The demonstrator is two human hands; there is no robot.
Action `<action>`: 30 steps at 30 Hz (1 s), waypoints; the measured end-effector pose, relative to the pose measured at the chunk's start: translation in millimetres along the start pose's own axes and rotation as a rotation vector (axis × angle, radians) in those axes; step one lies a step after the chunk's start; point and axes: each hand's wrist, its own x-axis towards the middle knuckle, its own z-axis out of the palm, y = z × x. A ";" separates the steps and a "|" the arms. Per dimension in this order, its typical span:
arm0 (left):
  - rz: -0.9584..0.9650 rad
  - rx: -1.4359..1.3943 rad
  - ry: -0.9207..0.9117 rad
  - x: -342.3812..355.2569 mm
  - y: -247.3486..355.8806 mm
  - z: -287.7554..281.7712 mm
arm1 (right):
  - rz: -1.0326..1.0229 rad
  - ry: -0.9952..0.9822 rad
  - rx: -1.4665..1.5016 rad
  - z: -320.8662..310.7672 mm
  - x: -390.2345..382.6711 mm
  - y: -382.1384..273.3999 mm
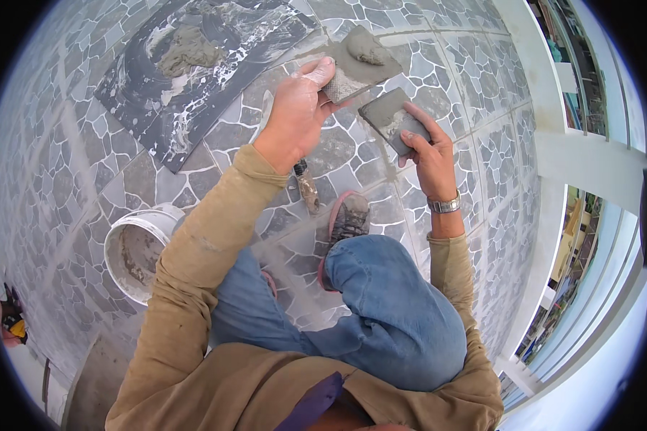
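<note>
My left hand (296, 115) grips a thin, flat square piece (345, 82) by its near corner. Its surface is grey with a pale, rough patch, and a lump of wet grey mortar (366, 49) sits toward its far end. In my right hand (433, 161), fingers and thumb pinch a dark, flat rectangular pad (397, 121) smeared with grey paste. The two flat pieces are close together but apart, above the patterned floor. Below my left wrist lies a trowel (308, 192), its handle crusted and its blade partly hidden by my hand.
A dark board (140, 86) with a mortar heap (188, 52) lies on the stone-patterned tiles (57, 179) at far left. Left of my forearm stands a white bucket (113, 248) with mortar residue. My shoe (351, 215) is near the trowel. A pale ledge (553, 230) borders the right.
</note>
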 end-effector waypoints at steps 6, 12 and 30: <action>0.094 0.291 0.215 -14.3 -16.6 -1.0 | -0.118 -0.027 0.063 60.2 15.1 4.1; 0.190 0.511 0.304 -35.1 -23.5 10.8 | -0.056 -0.067 0.366 67.3 5.1 12.6; 0.121 0.189 1.151 -432.5 96.3 -254.0 | 0.035 -0.023 0.047 22.7 -15.7 44.9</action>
